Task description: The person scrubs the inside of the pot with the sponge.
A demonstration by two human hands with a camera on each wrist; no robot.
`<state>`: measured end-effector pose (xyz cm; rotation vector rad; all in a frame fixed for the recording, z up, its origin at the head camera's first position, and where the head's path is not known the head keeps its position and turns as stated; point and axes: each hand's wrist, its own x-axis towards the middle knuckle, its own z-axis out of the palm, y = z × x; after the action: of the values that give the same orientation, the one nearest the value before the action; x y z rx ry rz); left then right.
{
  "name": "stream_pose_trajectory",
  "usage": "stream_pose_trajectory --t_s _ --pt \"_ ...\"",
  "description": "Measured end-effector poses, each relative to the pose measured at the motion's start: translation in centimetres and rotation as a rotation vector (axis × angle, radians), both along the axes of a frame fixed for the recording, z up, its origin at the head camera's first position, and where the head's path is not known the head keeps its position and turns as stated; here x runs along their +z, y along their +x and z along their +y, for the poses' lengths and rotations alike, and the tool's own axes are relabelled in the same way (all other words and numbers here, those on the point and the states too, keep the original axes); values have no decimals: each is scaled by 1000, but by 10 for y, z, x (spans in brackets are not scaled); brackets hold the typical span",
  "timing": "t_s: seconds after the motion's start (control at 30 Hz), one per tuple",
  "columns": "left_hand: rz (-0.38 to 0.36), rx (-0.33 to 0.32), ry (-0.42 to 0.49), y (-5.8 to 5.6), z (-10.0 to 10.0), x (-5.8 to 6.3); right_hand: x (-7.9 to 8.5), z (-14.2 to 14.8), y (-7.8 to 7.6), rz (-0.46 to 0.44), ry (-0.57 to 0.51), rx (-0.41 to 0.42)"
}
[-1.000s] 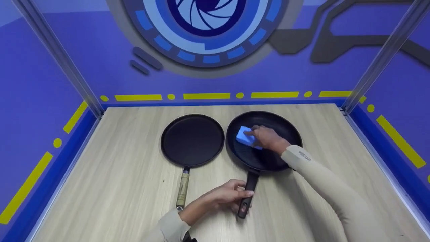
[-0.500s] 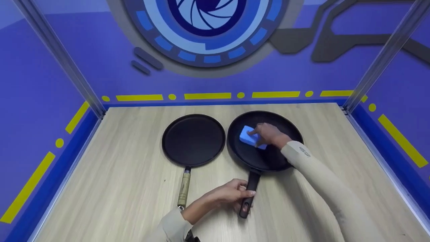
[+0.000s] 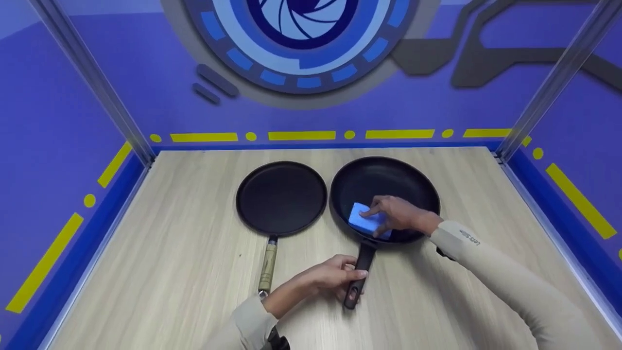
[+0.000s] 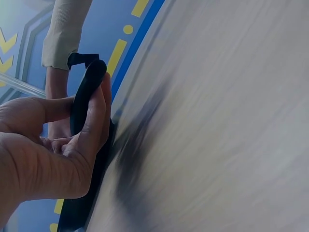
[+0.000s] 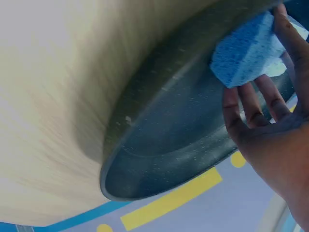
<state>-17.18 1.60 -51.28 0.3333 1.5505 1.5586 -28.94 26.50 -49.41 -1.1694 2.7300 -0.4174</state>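
Observation:
A deep black frying pan [image 3: 384, 180] is on the right half of the wooden table in the head view. My left hand [image 3: 330, 277] grips its black handle [image 3: 365, 257], thumb on top and fingers beneath. In the left wrist view the handle [image 4: 87, 92] runs between thumb and fingers. My right hand [image 3: 401, 214] pinches a blue sponge [image 3: 364, 218] against the pan's inside, near the handle end. From the right wrist, the sponge [image 5: 244, 50] shows close to the pan's wall, thumb on one side and fingers on the other.
A flat black crepe pan [image 3: 282, 197] with a wooden handle [image 3: 267, 267] lies just left of the frying pan, the rims nearly meeting. Blue panels with yellow dashes [image 3: 301, 135] enclose the wooden tabletop [image 3: 184, 218] at the back and sides.
My right hand has drawn the sponge from the pan's middle toward the handle side, after a slight shift right. My left hand keeps its grip on the handle.

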Motion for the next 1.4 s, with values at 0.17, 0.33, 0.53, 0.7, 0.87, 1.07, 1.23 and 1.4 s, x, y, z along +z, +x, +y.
stream_pose_trajectory --t_s 0.17,0.33,0.53,0.7,0.87,1.07,1.23,1.4 --pt "-8 -49 -3 -3 -6 0 -6 1 -6 3 -53 19" --pt "-26 -73 -1 -3 -8 -1 -8 0 -14 -25 -59 23" --pt "-27 -68 5 -3 -6 0 -6 1 -38 -54 -29 -84" --pt "-18 -68 -1 -3 -3 1 -5 5 -65 -6 9 -217" --pt "-4 -47 -37 -4 -1 5 -4 7 -85 -11 67 -378" --pt "9 -37 -46 -2 1 8 -4 13 -80 -36 110 -375" --pt "-20 -17 -67 -6 -5 6 -2 16 -68 -43 74 -270" --pt "-8 -22 -72 -11 -13 5 0 7 -49 -39 124 -221"
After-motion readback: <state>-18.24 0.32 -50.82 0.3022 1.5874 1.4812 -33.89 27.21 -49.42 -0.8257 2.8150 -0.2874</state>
